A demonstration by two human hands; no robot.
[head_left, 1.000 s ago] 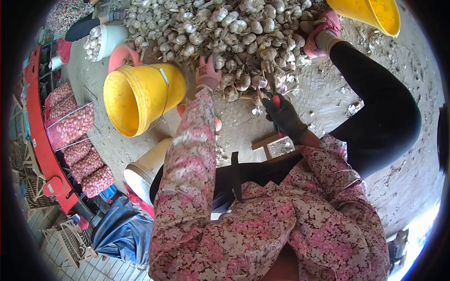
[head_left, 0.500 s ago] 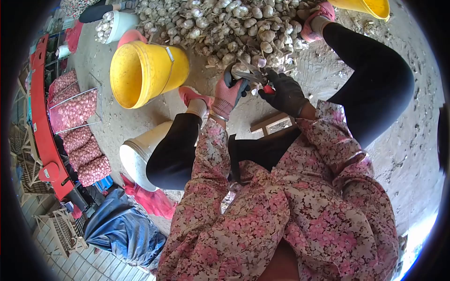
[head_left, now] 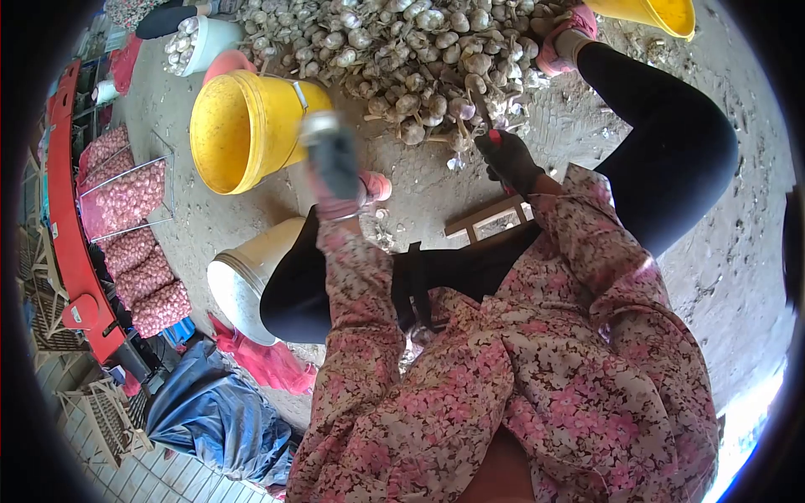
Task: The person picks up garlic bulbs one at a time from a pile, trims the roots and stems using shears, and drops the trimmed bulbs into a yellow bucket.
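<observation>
My left hand (head_left: 333, 163), in a pink and grey glove, is blurred with motion beside the rim of a tilted yellow bucket (head_left: 243, 134). A pale garlic bulb (head_left: 319, 126) shows at its fingertips. My right hand (head_left: 510, 161), in a black glove, grips red-handled shears (head_left: 489, 126) whose blades point into the big pile of garlic bulbs (head_left: 394, 42) on the ground. I sit low, with my knees in black trousers on either side of my hands.
A white bucket (head_left: 243, 281) lies on its side by my left knee. Another white bucket (head_left: 197, 42) holds garlic beside a person's dark sleeve (head_left: 163, 21). Pink mesh bags of garlic (head_left: 126, 201) lean on a red frame (head_left: 67, 210). A second yellow bucket (head_left: 654, 12) is top right.
My left hand took a bulb from the pile, met the shears, then swung left toward the yellow bucket. My right hand stays by the pile with the shears.
</observation>
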